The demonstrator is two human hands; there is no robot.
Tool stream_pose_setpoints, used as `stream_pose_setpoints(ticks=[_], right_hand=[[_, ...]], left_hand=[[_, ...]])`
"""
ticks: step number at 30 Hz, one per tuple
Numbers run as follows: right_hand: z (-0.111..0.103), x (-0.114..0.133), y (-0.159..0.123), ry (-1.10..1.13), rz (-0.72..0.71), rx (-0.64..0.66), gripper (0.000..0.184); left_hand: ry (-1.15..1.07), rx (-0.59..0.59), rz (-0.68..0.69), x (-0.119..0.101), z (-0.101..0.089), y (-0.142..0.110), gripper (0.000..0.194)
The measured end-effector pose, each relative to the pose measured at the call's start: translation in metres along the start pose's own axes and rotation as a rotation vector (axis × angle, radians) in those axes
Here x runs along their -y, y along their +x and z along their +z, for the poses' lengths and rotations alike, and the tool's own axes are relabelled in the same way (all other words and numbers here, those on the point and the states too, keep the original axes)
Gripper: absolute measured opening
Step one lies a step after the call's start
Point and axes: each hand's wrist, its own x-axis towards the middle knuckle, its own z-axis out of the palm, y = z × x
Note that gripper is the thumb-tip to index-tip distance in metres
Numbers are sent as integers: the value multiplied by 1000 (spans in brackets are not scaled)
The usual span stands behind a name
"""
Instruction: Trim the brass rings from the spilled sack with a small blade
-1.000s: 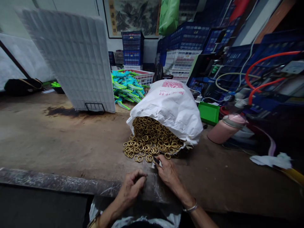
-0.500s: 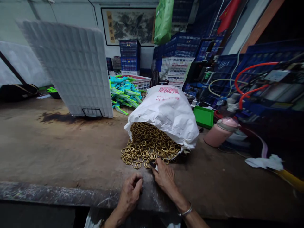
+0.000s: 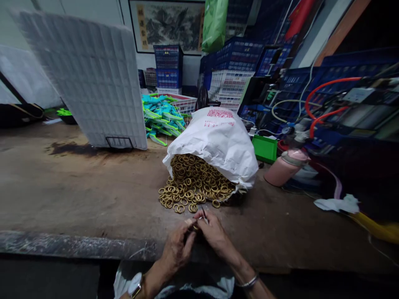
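Note:
My left hand [image 3: 178, 246] is closed, its thumb and fingers bent together just above the table's front edge. A small brass-coloured ring [image 3: 195, 227] shows at its fingertips, where both hands meet. My right hand [image 3: 215, 233] is closed on a thin dark pointed tool [image 3: 204, 213], whose tip sticks up past the fingers; its exact kind is hidden. Beyond the hands, a heap of brass-coloured rings [image 3: 182, 194] spills from the mouth of a white woven sack [image 3: 215, 141] lying on its side.
The brown worktable [image 3: 77, 195] carries a quilted grey-white panel [image 3: 93, 83] on a wire stand at left. Turquoise-and-green plastic pieces [image 3: 163, 116] are piled behind. On the right are a green tray [image 3: 264, 148], a pink bottle [image 3: 285, 168] and red hoses [image 3: 324, 85].
My right hand has drawn back from the ring heap to my left hand, and a ring now shows between them. The left hand has risen slightly, and the view has tilted down a little.

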Motion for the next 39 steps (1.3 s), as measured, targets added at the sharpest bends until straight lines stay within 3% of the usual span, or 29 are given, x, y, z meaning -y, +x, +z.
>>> stream_pose_setpoints(ticks=[3,6,8,13,17,22,28,32,36,39], right_hand=[[7,7,-9,231,164,96,12],[13,11,-16,366,296,145,19],[16,10,-20,406,313,146,25],[18,0,-23,346,216,117,32],[16,0,-22,249,112,67,29],[13,11,-26,186,74,82,28],[15,10,-29,213,96,130,27],[15,5,-30,-30,-52,30,23],[17,2,-36,-305,-209,107,15],[19,3,-39,-427,-236,131,26]], left_hand=[[22,-18,12,-1,-3,-1,23],[13,22,-110,-7,-11,-1,17],[-34,53,-207,-15,-16,-1,15],[-276,36,-496,-37,-19,2,13],[-456,19,-638,-50,-18,4,16],[-656,119,-835,-53,-23,3,32],[-856,110,-916,-51,-27,-4,34],[-921,30,-938,-51,-27,-3,32],[-901,-14,-931,-49,-26,-2,33],[-888,5,-936,-47,-27,-3,35]])
